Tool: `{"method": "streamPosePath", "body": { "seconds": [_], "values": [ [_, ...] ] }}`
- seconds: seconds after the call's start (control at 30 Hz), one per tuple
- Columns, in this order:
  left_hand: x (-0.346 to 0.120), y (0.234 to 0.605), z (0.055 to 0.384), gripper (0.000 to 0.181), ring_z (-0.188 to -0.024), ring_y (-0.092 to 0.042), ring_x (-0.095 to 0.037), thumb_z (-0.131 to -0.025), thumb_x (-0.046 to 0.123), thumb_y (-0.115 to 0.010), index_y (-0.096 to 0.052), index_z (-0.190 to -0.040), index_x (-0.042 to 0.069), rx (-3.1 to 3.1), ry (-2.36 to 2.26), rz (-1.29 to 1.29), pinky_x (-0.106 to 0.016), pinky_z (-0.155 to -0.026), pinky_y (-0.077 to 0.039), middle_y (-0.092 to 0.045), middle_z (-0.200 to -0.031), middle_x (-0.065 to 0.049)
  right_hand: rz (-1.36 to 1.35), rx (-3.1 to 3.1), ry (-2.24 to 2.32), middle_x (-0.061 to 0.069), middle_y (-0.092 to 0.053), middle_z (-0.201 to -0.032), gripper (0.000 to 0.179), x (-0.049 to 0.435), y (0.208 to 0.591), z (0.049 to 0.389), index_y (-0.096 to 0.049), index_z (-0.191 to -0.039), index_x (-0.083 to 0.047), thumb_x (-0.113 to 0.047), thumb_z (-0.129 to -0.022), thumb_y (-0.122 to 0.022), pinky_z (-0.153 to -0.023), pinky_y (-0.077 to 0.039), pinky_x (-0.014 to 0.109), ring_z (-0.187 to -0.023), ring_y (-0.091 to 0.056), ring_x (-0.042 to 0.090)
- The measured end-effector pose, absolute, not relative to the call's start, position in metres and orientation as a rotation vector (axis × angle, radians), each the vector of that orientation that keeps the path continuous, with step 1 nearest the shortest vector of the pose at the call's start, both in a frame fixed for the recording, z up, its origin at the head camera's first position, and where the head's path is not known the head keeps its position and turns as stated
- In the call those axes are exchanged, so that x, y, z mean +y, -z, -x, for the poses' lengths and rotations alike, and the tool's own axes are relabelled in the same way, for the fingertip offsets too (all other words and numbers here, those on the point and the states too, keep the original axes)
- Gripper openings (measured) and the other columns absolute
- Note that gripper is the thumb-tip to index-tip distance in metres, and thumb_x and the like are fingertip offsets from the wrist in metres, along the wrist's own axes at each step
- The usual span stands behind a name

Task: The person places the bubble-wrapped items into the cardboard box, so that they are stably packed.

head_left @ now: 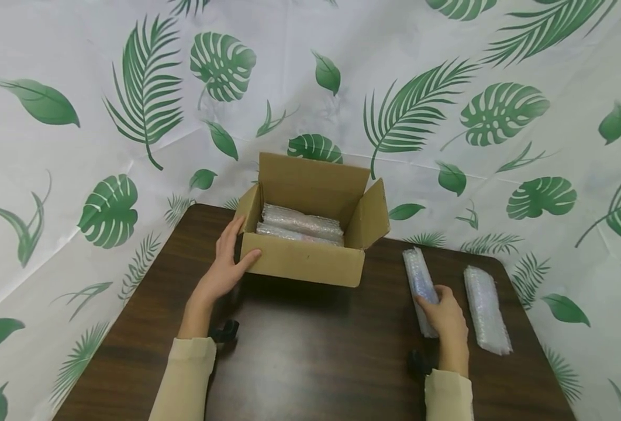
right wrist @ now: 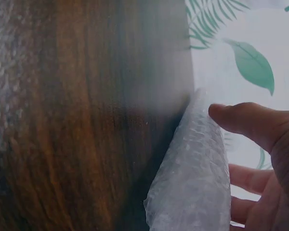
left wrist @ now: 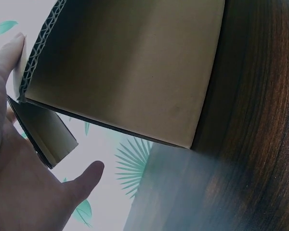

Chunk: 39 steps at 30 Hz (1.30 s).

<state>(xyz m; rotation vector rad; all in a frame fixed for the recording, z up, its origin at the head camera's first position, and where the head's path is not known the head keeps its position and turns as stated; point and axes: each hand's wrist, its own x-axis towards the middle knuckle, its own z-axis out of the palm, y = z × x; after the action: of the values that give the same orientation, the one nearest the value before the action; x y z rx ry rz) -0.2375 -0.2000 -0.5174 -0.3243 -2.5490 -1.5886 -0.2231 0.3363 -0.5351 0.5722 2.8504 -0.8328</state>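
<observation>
A cardboard box (head_left: 305, 263) stands with its flaps raised at the back of the table. My left hand (head_left: 230, 255) rests at its front left corner, the thumb on the front panel and straight fingers along the left flap. In the left wrist view, the little finger (left wrist: 89, 179) points away from the cardboard. Inside lie two bubble-wrapped packages (head_left: 301, 222), side by side. My right hand (head_left: 447, 316) grips a long bubble-wrapped package (head_left: 420, 280) to the right of the box, thumb on one side and fingers on the other. A bluish patch shows through its wrap.
Another bubble-wrapped package (head_left: 486, 310) lies on the dark wooden table (head_left: 300, 356), to the right of my right hand. A white leaf-print sheet (head_left: 300, 70) hangs behind the table and down its sides. The box's right flap (head_left: 375, 213) leans outward.
</observation>
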Motion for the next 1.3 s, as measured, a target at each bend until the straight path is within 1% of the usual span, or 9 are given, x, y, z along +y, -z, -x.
{"method": "streamPosePath", "body": {
  "seconds": [0.2,0.43,0.67,0.77,0.87,0.93,1.0,1.07,1.3],
  "values": [
    [-0.199,0.519,0.237,0.09,-0.167,0.004,-0.037,-0.108,0.04,-0.065,-0.004,-0.173,0.04,-2.546,1.603,0.321,-0.08,-0.124,-0.012,0.003,-0.182,-0.003,-0.57,2.855,0.837,0.033,-0.042,-0.162,0.089,0.337,0.536,0.225,-0.032,-0.164,-0.005,-0.059,-0.102,-0.062,-0.104,-0.043,0.075,-0.139,-0.049,0.058],
    [-0.198,0.518,0.238,0.089,-0.166,0.004,-0.037,-0.108,0.038,-0.065,-0.005,-0.174,0.039,-2.535,1.6,0.336,-0.079,-0.124,-0.012,0.002,-0.182,-0.004,-0.551,2.853,0.927,0.035,-0.04,-0.163,0.082,0.344,0.537,0.225,-0.035,-0.163,-0.001,-0.05,-0.103,-0.064,-0.112,-0.04,0.073,-0.141,-0.046,0.06],
    [-0.199,0.516,0.237,0.09,-0.167,0.004,-0.037,-0.108,0.037,-0.066,-0.005,-0.174,0.039,-2.542,1.605,0.345,-0.08,-0.124,-0.012,0.003,-0.182,-0.004,-0.54,2.929,1.03,0.037,-0.048,-0.155,0.074,0.35,0.536,0.221,-0.043,-0.156,0.006,-0.042,-0.103,-0.067,-0.112,-0.042,0.068,-0.138,-0.051,0.058],
    [-0.201,0.515,0.236,0.09,-0.167,0.004,-0.037,-0.108,0.037,-0.067,-0.005,-0.174,0.038,-2.542,1.605,0.345,-0.08,-0.124,-0.011,0.002,-0.182,-0.003,-0.515,2.974,1.123,0.04,-0.054,-0.147,0.071,0.349,0.531,0.222,-0.046,-0.153,0.009,-0.037,-0.104,-0.068,-0.106,-0.048,0.064,-0.13,-0.057,0.055],
    [-0.202,0.515,0.236,0.09,-0.167,0.005,-0.038,-0.108,0.037,-0.066,-0.005,-0.174,0.037,-2.545,1.604,0.343,-0.08,-0.124,-0.011,0.003,-0.182,-0.004,-0.508,3.025,1.191,0.04,-0.06,-0.137,0.067,0.346,0.521,0.223,-0.049,-0.15,0.009,-0.034,-0.103,-0.069,-0.09,-0.054,0.051,-0.118,-0.063,0.051],
    [-0.202,0.515,0.236,0.09,-0.167,0.005,-0.038,-0.108,0.037,-0.066,-0.004,-0.174,0.037,-2.546,1.6,0.34,-0.08,-0.124,-0.011,0.003,-0.182,-0.004,-0.516,3.066,1.215,0.039,-0.063,-0.132,0.065,0.344,0.513,0.223,-0.051,-0.15,0.007,-0.034,-0.102,-0.07,-0.081,-0.052,0.041,-0.113,-0.065,0.049],
    [-0.202,0.515,0.237,0.09,-0.167,0.005,-0.038,-0.108,0.036,-0.066,-0.004,-0.174,0.037,-2.546,1.599,0.34,-0.08,-0.124,-0.011,0.003,-0.182,-0.004,-0.532,3.101,1.244,0.038,-0.064,-0.129,0.064,0.342,0.505,0.224,-0.053,-0.15,0.005,-0.034,-0.102,-0.071,-0.075,-0.049,0.035,-0.109,-0.066,0.048],
    [-0.202,0.516,0.237,0.091,-0.167,0.004,-0.037,-0.108,0.036,-0.066,-0.004,-0.174,0.036,-2.547,1.597,0.341,-0.079,-0.125,-0.011,0.003,-0.182,-0.005,-0.547,3.129,1.274,0.037,-0.064,-0.129,0.064,0.34,0.497,0.225,-0.054,-0.15,0.003,-0.035,-0.101,-0.072,-0.074,-0.047,0.033,-0.109,-0.066,0.047],
    [-0.201,0.516,0.237,0.091,-0.167,0.004,-0.037,-0.108,0.037,-0.066,-0.004,-0.174,0.036,-2.55,1.601,0.344,-0.079,-0.125,-0.011,0.003,-0.182,-0.005,-0.578,3.207,1.409,0.029,-0.063,-0.14,0.065,0.327,0.465,0.225,-0.056,-0.153,-0.005,-0.038,-0.1,-0.074,-0.079,-0.043,0.028,-0.117,-0.062,0.04]
  ]
}}
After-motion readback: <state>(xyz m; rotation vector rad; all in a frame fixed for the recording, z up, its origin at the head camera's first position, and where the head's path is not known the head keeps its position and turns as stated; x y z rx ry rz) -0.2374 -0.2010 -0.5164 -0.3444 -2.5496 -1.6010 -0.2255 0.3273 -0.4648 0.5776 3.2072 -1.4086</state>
